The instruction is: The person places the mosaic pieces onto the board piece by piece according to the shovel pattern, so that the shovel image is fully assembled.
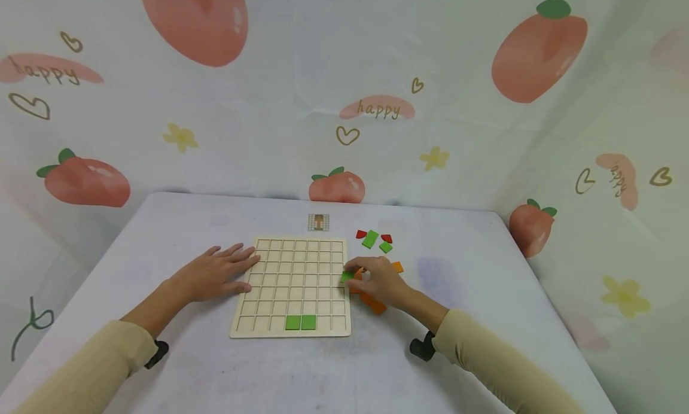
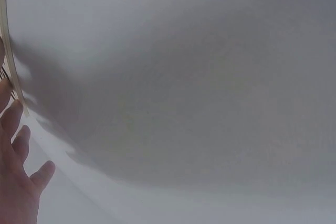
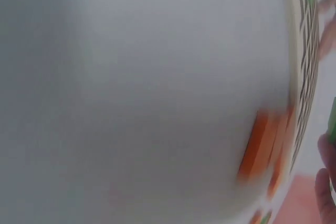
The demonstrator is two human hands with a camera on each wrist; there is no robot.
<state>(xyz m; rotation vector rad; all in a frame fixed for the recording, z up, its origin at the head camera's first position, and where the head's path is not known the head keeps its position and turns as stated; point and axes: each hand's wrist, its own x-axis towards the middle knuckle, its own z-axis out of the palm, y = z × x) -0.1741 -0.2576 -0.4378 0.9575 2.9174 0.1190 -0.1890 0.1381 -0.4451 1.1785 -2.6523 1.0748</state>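
Note:
A pale wooden grid board [image 1: 280, 280] lies on the table. Two green square tiles [image 1: 300, 322] sit side by side in its nearest row. Just over the board's right edge, my right hand [image 1: 381, 280] pinches another green tile [image 1: 346, 277] between thumb and fingers. That tile [image 3: 332, 121] shows only in part at the right edge of the right wrist view. My left hand [image 1: 218, 275] is spread flat, its fingertips touching the board's left edge. Orange pieces [image 1: 378, 307] lie beneath and beside the right hand, which partly hides them.
Beyond the right hand lie two red pieces [image 1: 361, 234], a green rectangle [image 1: 370, 239] and a small green square [image 1: 385, 247]. A small printed grid card [image 1: 319, 222] lies behind the board. A patterned cloth [image 1: 290, 103] hangs behind the white table [image 1: 183, 366].

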